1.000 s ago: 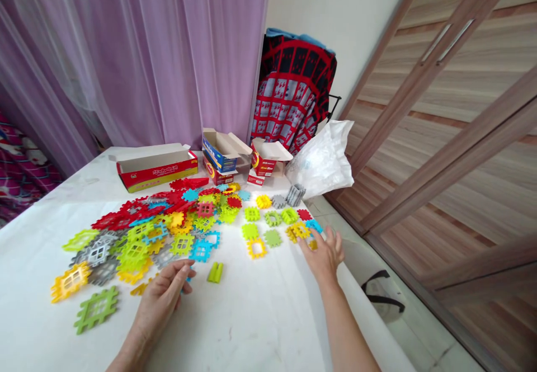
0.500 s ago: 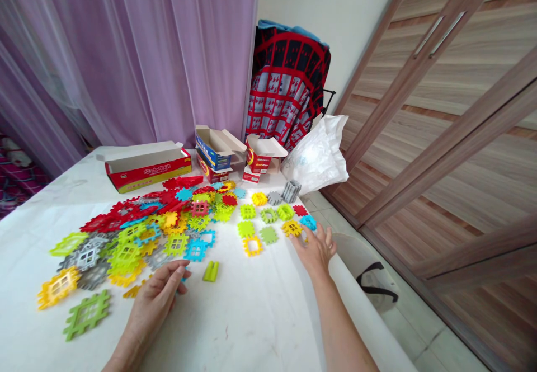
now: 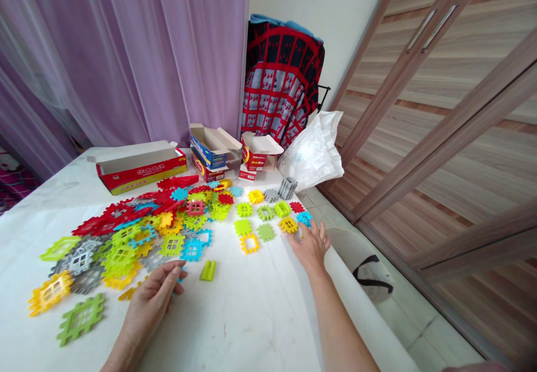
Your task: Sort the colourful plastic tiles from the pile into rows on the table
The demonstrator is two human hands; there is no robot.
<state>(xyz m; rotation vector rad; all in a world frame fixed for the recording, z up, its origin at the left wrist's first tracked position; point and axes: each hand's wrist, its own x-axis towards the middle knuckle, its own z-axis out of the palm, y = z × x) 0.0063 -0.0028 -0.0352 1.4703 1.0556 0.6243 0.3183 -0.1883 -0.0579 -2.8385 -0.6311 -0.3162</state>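
My left hand (image 3: 156, 292) is closed loosely in front of the heap, with a bit of a blue plastic building piece (image 3: 181, 274) showing between its fingers. Most of that piece is hidden. A lime green folded piece (image 3: 208, 270) lies just right of it. My right hand (image 3: 309, 246) is open, fingers spread, by the table's right side. Its fingertips are close to a yellow window piece (image 3: 288, 225) and a blue toothed piece (image 3: 304, 218); contact is unclear. A yellow square frame (image 3: 250, 243) and a green toothed piece (image 3: 265, 232) lie to its left, among small sorted groups.
A heap of mixed toothed pieces (image 3: 121, 257) covers the table's left half. Behind stand a long red box (image 3: 142, 173), a blue box (image 3: 208, 151) and a small red box (image 3: 254, 160), all open-topped. A white plastic bag (image 3: 312, 151) sits at the back right corner.
The view has shifted slightly, so everything sits a little further left. Both hands keep nearly the same pose, and no piece has visibly moved on the table.
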